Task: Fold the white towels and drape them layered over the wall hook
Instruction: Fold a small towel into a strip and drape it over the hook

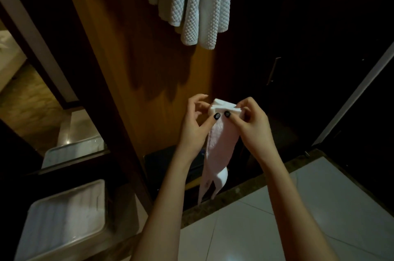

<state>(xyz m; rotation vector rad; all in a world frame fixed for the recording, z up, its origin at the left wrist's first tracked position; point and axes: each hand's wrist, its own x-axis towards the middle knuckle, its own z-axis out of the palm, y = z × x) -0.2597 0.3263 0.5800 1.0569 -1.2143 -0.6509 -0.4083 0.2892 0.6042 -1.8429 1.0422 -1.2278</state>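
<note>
A small white towel point(217, 149) hangs down from both my hands in the middle of the view, its top edge bunched into folds. My left hand point(196, 124) pinches the top left of the towel with thumb and fingers. My right hand point(249, 124) pinches the top right, the two thumbs almost meeting. Above, several white waffle-textured towels point(191, 4) hang layered against the wooden wall panel point(128, 58); the hook that holds them is out of view.
Two white trays point(64, 218) sit on shelves at the lower left, one above the other point(72, 152). A dark cupboard door with a metal handle point(274, 70) stands to the right. Pale floor tiles point(298, 218) lie below, with a dark stone threshold along their edge.
</note>
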